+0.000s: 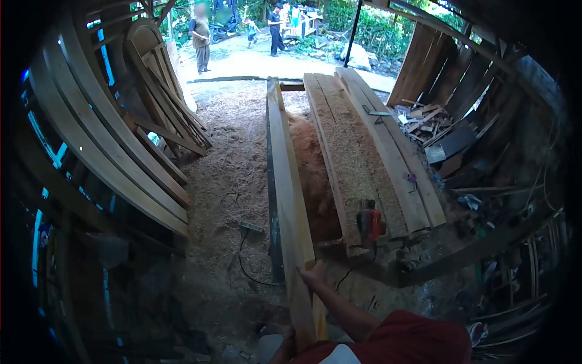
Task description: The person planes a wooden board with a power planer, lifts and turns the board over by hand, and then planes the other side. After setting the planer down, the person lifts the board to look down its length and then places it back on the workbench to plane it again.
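Observation:
A long pale wooden plank (282,176) runs away from my body, propped along a dark beam (274,230). My right hand (313,275) is closed round its right edge, partway up from the near end. Close to my body, my left hand (286,347) is at the plank's left side by the near end; its fingers are mostly hidden in shadow. To the right, a red and black power tool (371,223), which looks like a hand planer, rests on the near end of a shavings-covered board (348,145), its cord hanging down.
A metal square (377,113) and a small purple tool (412,178) lie on planks at right. A power strip (250,227) with a cord is on the shavings-covered floor. Boards (115,151) lean at left; scrap wood (421,118) is piled at right. Several people stand outside.

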`<state>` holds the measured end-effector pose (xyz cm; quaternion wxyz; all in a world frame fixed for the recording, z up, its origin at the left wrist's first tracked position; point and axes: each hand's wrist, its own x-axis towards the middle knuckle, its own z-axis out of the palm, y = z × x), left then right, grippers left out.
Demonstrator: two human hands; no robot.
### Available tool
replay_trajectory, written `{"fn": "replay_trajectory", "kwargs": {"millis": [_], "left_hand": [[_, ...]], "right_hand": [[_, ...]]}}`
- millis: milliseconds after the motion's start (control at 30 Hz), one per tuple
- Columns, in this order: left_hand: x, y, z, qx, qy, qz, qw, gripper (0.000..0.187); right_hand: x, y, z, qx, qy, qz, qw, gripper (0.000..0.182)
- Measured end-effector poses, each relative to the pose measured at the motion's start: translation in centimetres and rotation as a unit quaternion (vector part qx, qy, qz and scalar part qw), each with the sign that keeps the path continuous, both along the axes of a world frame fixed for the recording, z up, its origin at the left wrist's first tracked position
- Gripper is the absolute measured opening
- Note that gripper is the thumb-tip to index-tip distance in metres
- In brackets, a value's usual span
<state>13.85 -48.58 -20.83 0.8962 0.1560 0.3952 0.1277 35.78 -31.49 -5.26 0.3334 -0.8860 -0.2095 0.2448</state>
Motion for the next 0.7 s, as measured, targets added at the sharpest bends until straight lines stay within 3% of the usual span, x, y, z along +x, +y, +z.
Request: {"fn": "replay_trajectory", "kwargs": {"millis": [33, 133, 267, 567, 700], "left_hand": [[0.2, 0.5, 0.0, -0.002, -0.007, 0.002, 1.0, 0.069], [-1.5, 1.0, 0.1, -0.015, -0.011, 0.008, 1.0, 0.07], [-6.1, 2.1, 0.4, -0.039, 0.004, -0.01, 0.999, 0.071], [-3.1, 11.1, 4.3, -0.079, 0.014, -0.012, 0.997, 0.074], [-0.5, 17.8, 5.0, -0.074, 0.022, -0.001, 0.997, 0.075]], "right_hand": [[-0.5, -0.1, 0.0, 0.014, 0.043, -0.004, 0.999, 0.076], [-3.3, -0.3, -0.6, 0.021, -0.037, -0.013, 0.999, 0.069], [-5.6, 0.9, -1.2, 0.006, -0.02, -0.038, 0.999, 0.07], [-2.5, 9.7, -0.5, -0.024, -0.037, -0.059, 0.997, 0.073], [0.6, 16.4, 2.9, -0.051, -0.036, -0.044, 0.997, 0.075]]}}
